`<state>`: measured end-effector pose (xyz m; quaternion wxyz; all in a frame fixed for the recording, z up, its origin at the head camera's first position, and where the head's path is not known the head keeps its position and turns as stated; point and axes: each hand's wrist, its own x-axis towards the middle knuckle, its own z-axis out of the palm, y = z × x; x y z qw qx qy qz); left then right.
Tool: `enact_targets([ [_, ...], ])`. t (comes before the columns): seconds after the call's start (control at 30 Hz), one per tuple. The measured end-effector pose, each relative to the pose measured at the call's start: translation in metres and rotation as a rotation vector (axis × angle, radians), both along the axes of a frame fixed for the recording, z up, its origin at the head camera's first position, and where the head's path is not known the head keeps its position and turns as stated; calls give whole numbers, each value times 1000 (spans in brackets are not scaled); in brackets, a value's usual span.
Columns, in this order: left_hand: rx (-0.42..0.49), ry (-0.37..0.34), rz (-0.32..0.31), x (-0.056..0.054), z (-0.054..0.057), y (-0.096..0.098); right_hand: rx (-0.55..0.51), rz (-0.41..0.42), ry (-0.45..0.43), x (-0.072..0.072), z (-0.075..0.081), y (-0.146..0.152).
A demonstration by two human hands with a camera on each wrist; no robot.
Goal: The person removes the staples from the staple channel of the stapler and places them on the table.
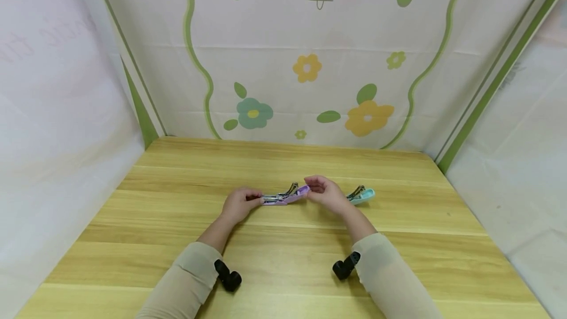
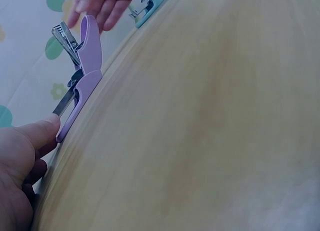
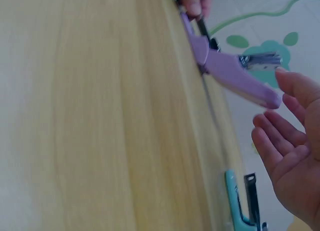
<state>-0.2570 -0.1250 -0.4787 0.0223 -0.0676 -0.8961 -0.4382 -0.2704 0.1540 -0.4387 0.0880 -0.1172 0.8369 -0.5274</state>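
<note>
A purple stapler (image 1: 302, 192) lies folded open on the table, its metal magazine (image 2: 66, 43) raised off the purple cover. My left hand (image 1: 239, 205) pinches the far end of its base between thumb and fingers. Around the cover end is my right hand (image 1: 327, 194), fingers loosely spread and not curled round it. In the right wrist view its thumb (image 3: 299, 86) is close to the magazine tip; whether they touch I cannot tell. A teal stapler (image 1: 365, 195), also opened, lies just beyond the right hand, which partly hides it in the head view.
The wooden table (image 1: 283, 255) ends at a white flowered cloth (image 1: 274, 78) at the back. More white cloth (image 1: 509, 161) hangs at both sides. A small black camera (image 1: 228, 275) is on the left sleeve, and another black camera (image 1: 345, 266) on the right.
</note>
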Motion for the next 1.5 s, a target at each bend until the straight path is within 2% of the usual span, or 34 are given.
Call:
enact_targets([
  [0.17, 8, -12, 5, 0, 1, -1, -49, -73, 80, 14, 15, -11],
  [0.23, 8, -17, 7, 0, 1, -2, -71, -59, 112, 20, 19, -19],
  [0.33, 8, -17, 3, 0, 1, -2, -74, -2, 96, 27, 19, -33],
  [0.47, 26, -28, -7, 0, 1, -1, -6, 45, 49, 30, 6, -52],
  [0.67, 49, -51, -12, 0, 0, 0, 126, 28, 47, 28, -10, -75],
  [0.9, 43, -45, -10, -2, -2, -1, 314, 2, 97, 26, -10, -92],
  [1.03, 43, -36, -11, -2, -3, -1, 349, -7, 105, 25, -10, -97],
  [1.2, 42, -36, -4, -2, -3, -1, 292, -14, 61, 24, -12, -100],
  [1.37, 49, -47, -5, -3, -4, -1, 120, -63, -18, 23, -16, -101],
  [1.5, 53, -45, -7, -3, -4, -2, 14, -129, -37, 23, -20, -105],
])
